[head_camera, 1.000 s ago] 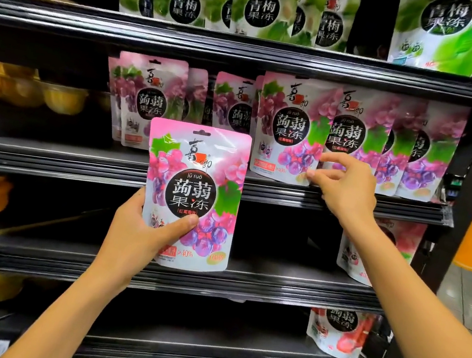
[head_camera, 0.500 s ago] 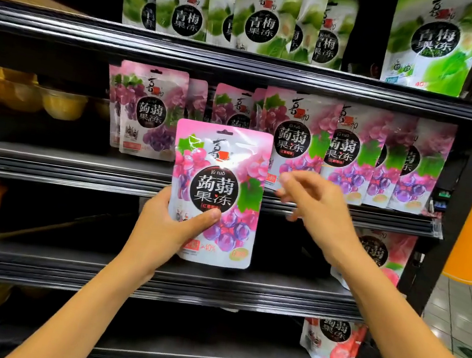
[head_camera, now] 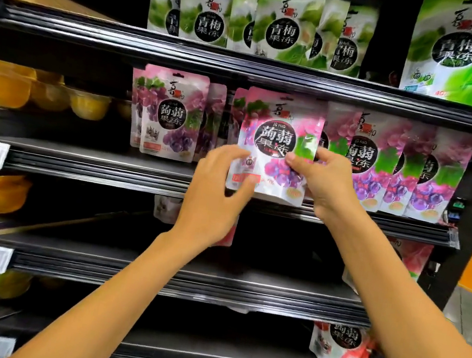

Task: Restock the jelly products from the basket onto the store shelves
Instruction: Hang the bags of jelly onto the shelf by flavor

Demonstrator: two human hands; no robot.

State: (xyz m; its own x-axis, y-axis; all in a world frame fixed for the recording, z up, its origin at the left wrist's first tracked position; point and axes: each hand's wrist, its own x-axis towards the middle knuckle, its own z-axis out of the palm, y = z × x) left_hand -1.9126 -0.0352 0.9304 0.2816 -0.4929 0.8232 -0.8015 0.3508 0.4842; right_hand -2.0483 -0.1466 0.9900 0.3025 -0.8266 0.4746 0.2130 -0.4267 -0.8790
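A pink grape jelly pouch (head_camera: 276, 145) is held upright at the front edge of the second shelf (head_camera: 137, 173), its long axis vertical and its printed face turned outward. Its bottom edge hangs just over the shelf lip, between a pink pouch on the left (head_camera: 172, 114) and the row of like pouches on the right (head_camera: 384, 164), so the slot lies straight behind it, away from both hands.

The right hand (head_camera: 324, 181) is the one gripping: the pouch's right side is pinched between thumb and fingertips, at about mid-height. The left hand (head_camera: 217, 194) is half open, its fingers spread loosely against the lower left corner, steadying rather than clasping. Both forearms are raised and reach forward, converging on the pouch. A short push backward, judged from this, would seat it. The basket is not in view.
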